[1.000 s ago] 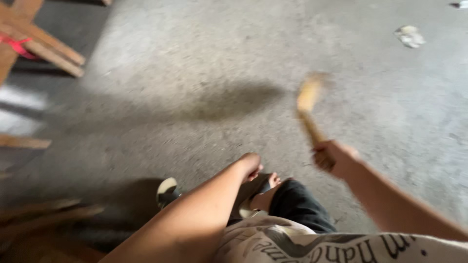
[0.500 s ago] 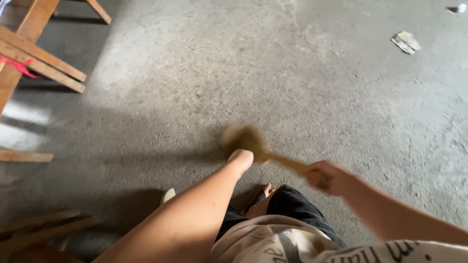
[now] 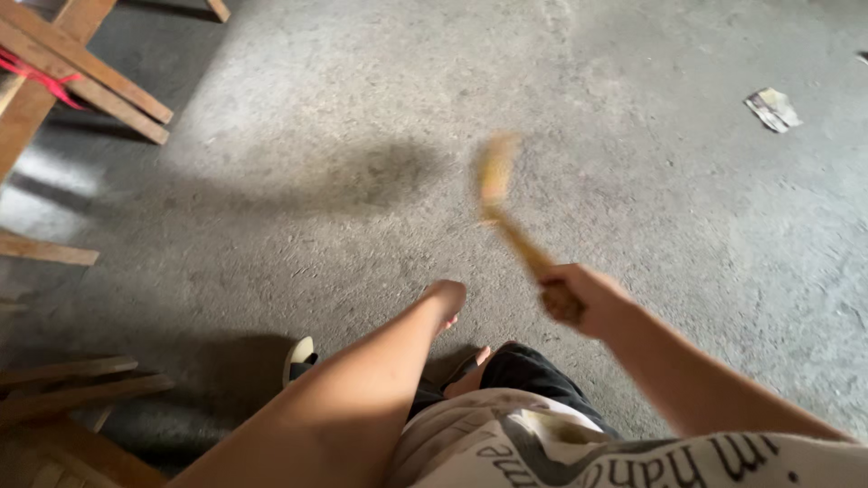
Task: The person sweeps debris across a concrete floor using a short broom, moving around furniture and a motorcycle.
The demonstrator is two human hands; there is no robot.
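here, looking down from the head camera, i see my right hand point(image 3: 579, 298) closed in a fist around the lower end of a yellowish wooden stick point(image 3: 511, 226). the stick rises up and to the left from the fist, over the concrete floor point(image 3: 588, 163), and its upper end is broader but blurred, so i cannot tell what kind of tool it is. it touches nothing but the hand.

my left hand point(image 3: 446, 303) is stretched forward at the end of a bare arm, just left of the right hand and apart from the stick. its fingers seem curled under and hold nothing that i can see; whether they are fully closed i cannot tell.

below the hands are a dark trouser leg point(image 3: 533, 380), a foot in a sandal point(image 3: 298, 357), and a pale shirt with dark lettering point(image 3: 579, 452) along the bottom edge.

wooden planks of a frame point(image 3: 86, 77) cross the upper left corner, with a red string point(image 3: 36, 77) tied on them. more wooden pieces point(image 3: 63, 389) lie in shadow at lower left. a crumpled scrap of paper point(image 3: 771, 108) lies on the floor at upper right, well apart from everything else.
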